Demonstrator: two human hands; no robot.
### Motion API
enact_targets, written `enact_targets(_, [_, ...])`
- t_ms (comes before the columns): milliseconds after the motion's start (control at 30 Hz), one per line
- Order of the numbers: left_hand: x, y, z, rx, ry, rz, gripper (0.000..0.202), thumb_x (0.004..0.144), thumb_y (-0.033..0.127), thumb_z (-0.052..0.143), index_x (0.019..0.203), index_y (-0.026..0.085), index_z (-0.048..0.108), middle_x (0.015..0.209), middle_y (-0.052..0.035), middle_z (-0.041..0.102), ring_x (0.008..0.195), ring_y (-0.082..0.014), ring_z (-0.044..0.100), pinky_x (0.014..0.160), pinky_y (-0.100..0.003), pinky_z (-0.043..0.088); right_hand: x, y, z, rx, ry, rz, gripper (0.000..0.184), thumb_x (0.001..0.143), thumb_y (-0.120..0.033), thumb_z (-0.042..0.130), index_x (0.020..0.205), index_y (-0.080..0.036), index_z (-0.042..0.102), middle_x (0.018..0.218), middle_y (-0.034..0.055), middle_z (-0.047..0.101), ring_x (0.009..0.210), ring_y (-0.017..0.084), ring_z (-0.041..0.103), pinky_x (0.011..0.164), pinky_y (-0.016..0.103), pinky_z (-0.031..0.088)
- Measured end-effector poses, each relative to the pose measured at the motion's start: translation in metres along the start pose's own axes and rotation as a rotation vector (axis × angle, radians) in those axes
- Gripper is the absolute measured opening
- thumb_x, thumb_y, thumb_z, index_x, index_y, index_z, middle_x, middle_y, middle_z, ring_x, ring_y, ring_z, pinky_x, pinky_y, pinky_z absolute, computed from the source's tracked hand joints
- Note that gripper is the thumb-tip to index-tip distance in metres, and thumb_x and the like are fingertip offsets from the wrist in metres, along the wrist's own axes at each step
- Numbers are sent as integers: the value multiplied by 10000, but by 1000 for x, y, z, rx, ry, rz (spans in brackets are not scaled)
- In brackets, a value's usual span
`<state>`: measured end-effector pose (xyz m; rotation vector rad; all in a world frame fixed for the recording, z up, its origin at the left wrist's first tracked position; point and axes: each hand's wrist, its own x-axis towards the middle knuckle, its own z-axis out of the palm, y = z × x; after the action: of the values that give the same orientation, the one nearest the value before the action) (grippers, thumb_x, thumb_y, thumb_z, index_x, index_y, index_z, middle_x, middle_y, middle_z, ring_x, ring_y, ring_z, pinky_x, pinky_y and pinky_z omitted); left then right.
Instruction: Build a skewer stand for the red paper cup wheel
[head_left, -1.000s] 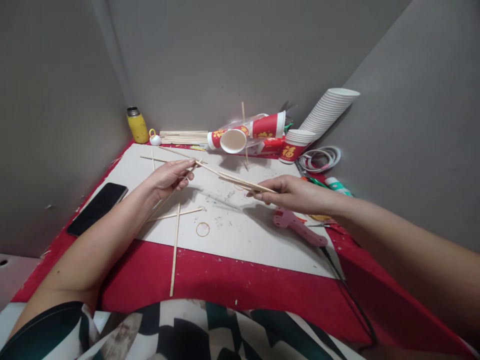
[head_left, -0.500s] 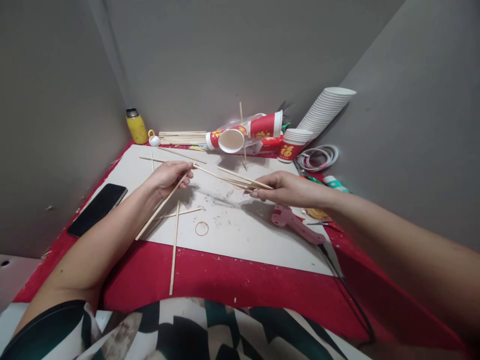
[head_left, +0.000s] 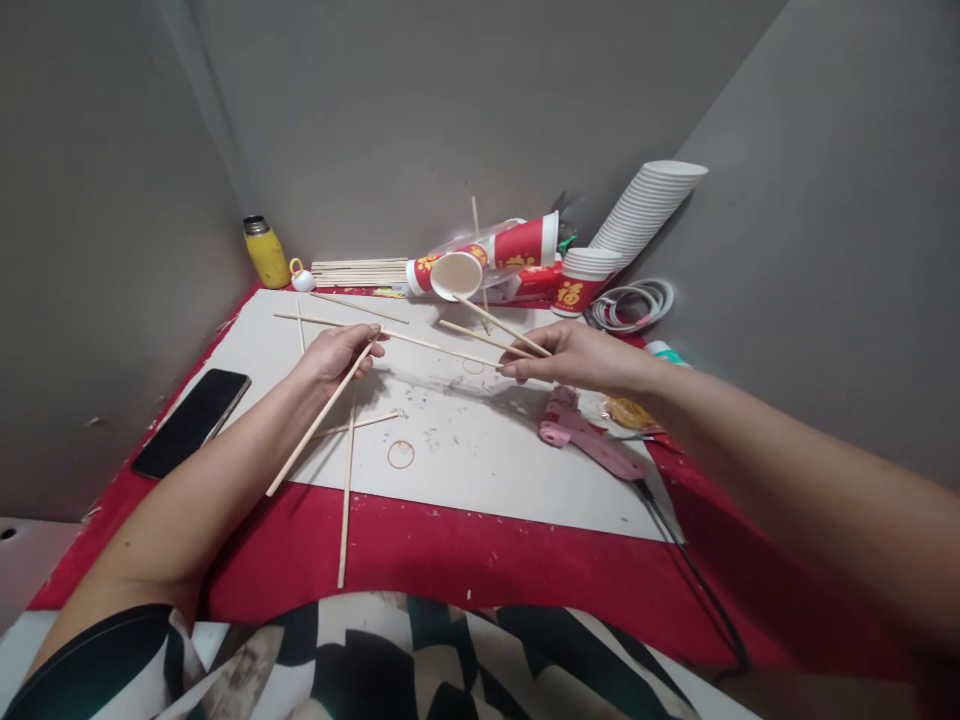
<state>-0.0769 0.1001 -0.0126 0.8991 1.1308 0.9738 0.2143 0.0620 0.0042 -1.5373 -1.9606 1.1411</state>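
My left hand is closed on a long wooden stick that slants down toward the near left over a white board. My right hand pinches a few thin wooden sticks that fan out to the left above the board. More loose sticks lie flat on the board below my left hand, one reaching onto the red cloth. A rubber band lies on the board between my hands.
A pink glue gun with a black cord lies by my right wrist. A black phone rests at the left. At the back stand a yellow bottle, a stick bundle, red paper cups, a white cup stack and coiled cable.
My left hand has swung its stick so the free end points down toward me. My right hand has lifted slightly and its sticks have spread apart, pointing further back.
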Motion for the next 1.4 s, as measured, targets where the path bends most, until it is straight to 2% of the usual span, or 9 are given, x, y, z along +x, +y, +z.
enact_targets(333, [2,-11,6,-33,129,25,80,777,126,670,721,72,650,545,-32,620,317,-31,416,296,-136,270,7,7,4,-76,3,-26,285,675,-474,748,795,-215,739,799,26,717,760,185,605,711,308,440])
enact_targets(567, [7,-11,-3,-38,191,22,73,769,115,631,713,68,640,522,-13,599,321,-24,394,302,-133,266,-2,2,-6,-215,129,-49,433,787,-622,599,824,-205,710,633,1,556,590,128,444,560,280,306])
enact_targets(700, [8,-10,-7,-27,195,11,79,762,98,612,701,59,643,512,-15,594,316,-31,395,298,-141,268,4,7,-14,-379,161,-21,379,860,-523,533,737,-197,681,619,20,554,590,139,453,572,290,320])
enact_targets(833, [6,-11,-7,-24,168,2,64,751,87,615,703,60,647,509,-18,592,322,-35,394,298,-146,272,22,13,-10,-533,72,-2,273,858,-356,524,730,-177,685,710,55,646,668,174,541,628,297,371])
enact_targets(1100, [4,-11,-6,-31,155,-2,78,752,105,606,726,46,650,512,-14,585,319,-34,394,300,-142,274,55,29,3,-759,88,-11,316,831,-283,562,1061,-158,740,938,93,745,792,207,637,679,289,409])
enact_targets(1167, [5,-10,-6,-35,162,12,76,740,115,612,728,50,649,517,-13,589,319,-33,391,300,-143,272,51,26,-2,-741,201,-62,304,823,-284,577,1045,-155,740,923,88,745,778,205,642,671,292,423])
enact_targets(1267, [7,-7,-9,-46,201,64,97,756,127,590,719,52,640,508,-9,579,323,-35,398,301,-143,260,27,5,-5,-674,524,-235,183,823,-264,582,847,-166,734,733,48,695,635,162,582,595,281,395])
enact_targets(1333, [10,-4,-12,-64,229,93,113,772,129,571,715,56,635,507,-1,570,327,-33,400,302,-143,253,2,-16,4,-573,724,-362,168,830,-259,594,715,-170,678,610,17,609,547,126,500,546,268,362])
enact_targets(1400, [13,-2,-15,-87,250,104,118,781,135,565,715,66,634,515,7,565,331,-27,396,306,-141,251,-22,-34,24,-449,762,-480,185,859,-269,595,706,-177,646,595,1,588,529,109,486,530,252,364])
